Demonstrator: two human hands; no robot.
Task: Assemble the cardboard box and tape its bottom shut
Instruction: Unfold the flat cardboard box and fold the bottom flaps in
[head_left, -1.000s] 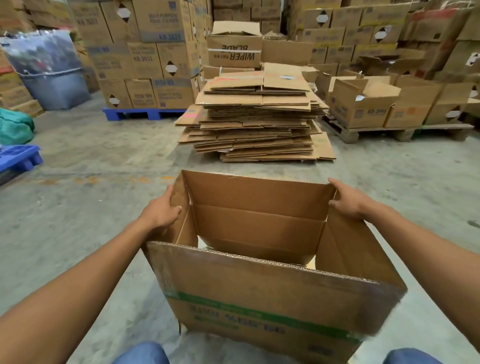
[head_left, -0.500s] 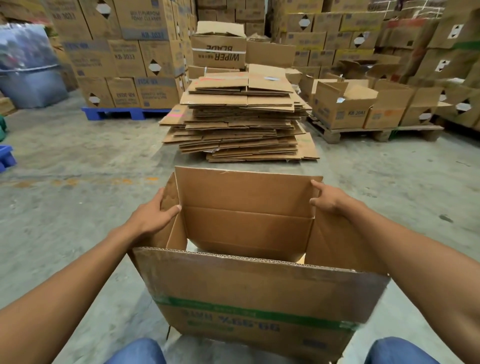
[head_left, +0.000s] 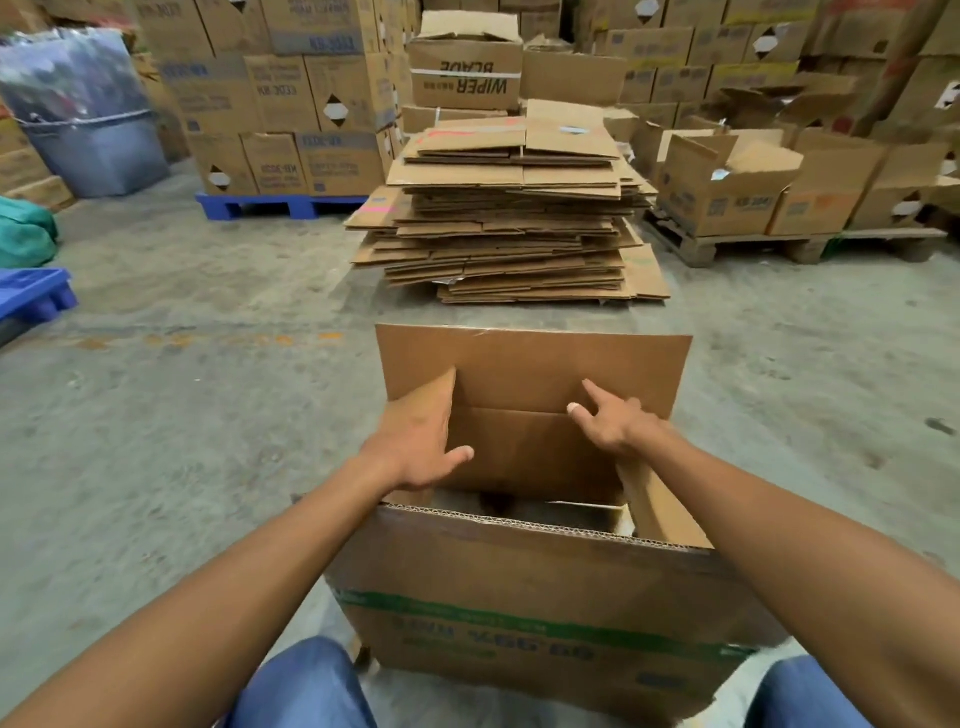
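Observation:
An open brown cardboard box (head_left: 519, 597) with a green stripe stands on the concrete floor between my knees. Its far flap (head_left: 530, 364) stands upright. My left hand (head_left: 415, 447) lies flat on the left side flap (head_left: 426, 400), which is folded inward over the opening. My right hand (head_left: 613, 421), fingers spread, rests on the right side flap (head_left: 660, 509), which is also tilted inward. The near flap's edge faces me. Floor shows through a gap inside the box. No tape is in view.
A tall stack of flattened cardboard (head_left: 514, 208) lies just beyond the box. Stacked cartons sit on a blue pallet (head_left: 280, 205) at the back left and on a wooden pallet (head_left: 727, 244) at the right. A grey tub (head_left: 93, 150) stands at the far left.
Both hands have moved from the box's outer top corners toward the middle, folding the left and right side flaps inward. The view has shifted slightly.

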